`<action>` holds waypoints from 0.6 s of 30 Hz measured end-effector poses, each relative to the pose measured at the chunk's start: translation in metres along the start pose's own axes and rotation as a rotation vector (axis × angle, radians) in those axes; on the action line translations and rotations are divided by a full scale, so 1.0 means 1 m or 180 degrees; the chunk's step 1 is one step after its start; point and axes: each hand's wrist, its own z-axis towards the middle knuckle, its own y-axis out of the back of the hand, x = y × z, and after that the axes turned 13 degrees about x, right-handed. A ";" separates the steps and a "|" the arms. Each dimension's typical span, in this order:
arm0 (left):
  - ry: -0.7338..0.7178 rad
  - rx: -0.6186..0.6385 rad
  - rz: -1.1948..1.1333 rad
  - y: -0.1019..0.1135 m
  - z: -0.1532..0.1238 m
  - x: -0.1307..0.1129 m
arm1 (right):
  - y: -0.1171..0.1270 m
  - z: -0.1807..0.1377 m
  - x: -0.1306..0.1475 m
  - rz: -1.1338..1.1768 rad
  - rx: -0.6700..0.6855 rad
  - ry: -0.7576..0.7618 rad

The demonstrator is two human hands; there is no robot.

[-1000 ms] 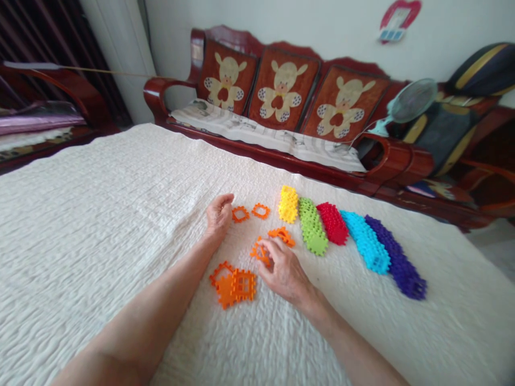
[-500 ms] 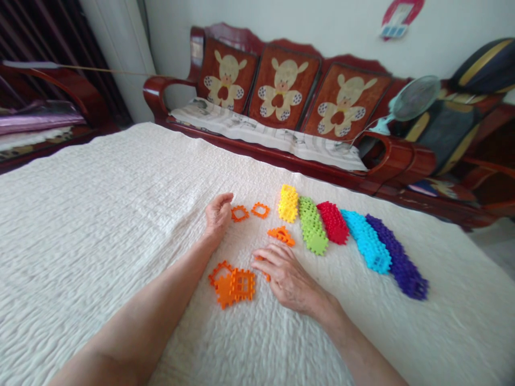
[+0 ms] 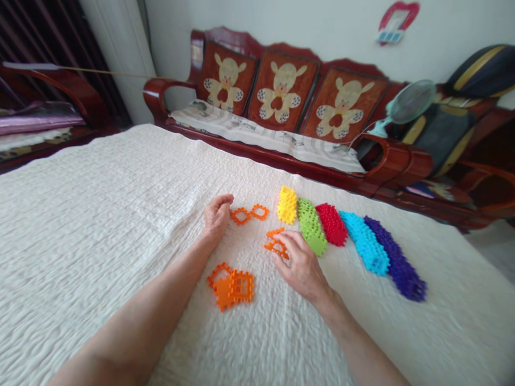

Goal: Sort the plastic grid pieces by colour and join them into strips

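My left hand (image 3: 217, 216) rests on its side on the white quilted cover (image 3: 100, 214), fingers curled; whatever may be inside them is hidden. Just right of it lie two orange square frame-shaped interlocking pieces (image 3: 259, 212), the nearer one close to the fingers. My right hand (image 3: 301, 266) pinches an orange interlocking building piece (image 3: 277, 247) with an opening in it, beside or overlapping another orange piece (image 3: 275, 232). Closer to me, several orange pieces (image 3: 232, 288) overlap in a small group, one with a window-like grid.
Rows of stacked interlocking pieces run to the right: yellow (image 3: 287, 205), green (image 3: 311, 227), red (image 3: 332, 224), light blue (image 3: 365, 244) and purple (image 3: 396, 260). Beyond the cover's edge stands a wooden sofa (image 3: 257, 145) with a fan (image 3: 412, 102) at its right end.
My right hand has moved away from me and slightly right, carrying an orange piece up beside another. The two orange frames near my left hand now sit closer together. My left hand stays put.
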 end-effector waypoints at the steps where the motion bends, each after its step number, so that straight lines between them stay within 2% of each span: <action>1: 0.0008 -0.0012 -0.0082 -0.001 0.000 0.000 | 0.001 0.003 -0.006 -0.0067 -0.0173 -0.0089; 4: 0.0041 -0.0062 -0.0319 -0.002 0.000 -0.001 | 0.002 0.013 -0.024 -0.0262 -0.0429 -0.0272; 8: -0.0022 -0.0077 -0.0362 -0.002 -0.001 -0.003 | -0.002 0.021 -0.037 -0.0342 -0.0339 -0.0357; 12: -0.0020 -0.0091 -0.0388 -0.002 -0.001 -0.002 | -0.003 0.019 -0.037 -0.0399 -0.0222 -0.0406; 18: -0.0020 -0.0117 -0.0372 -0.002 -0.001 0.002 | 0.006 0.021 -0.031 -0.0382 -0.0391 -0.0210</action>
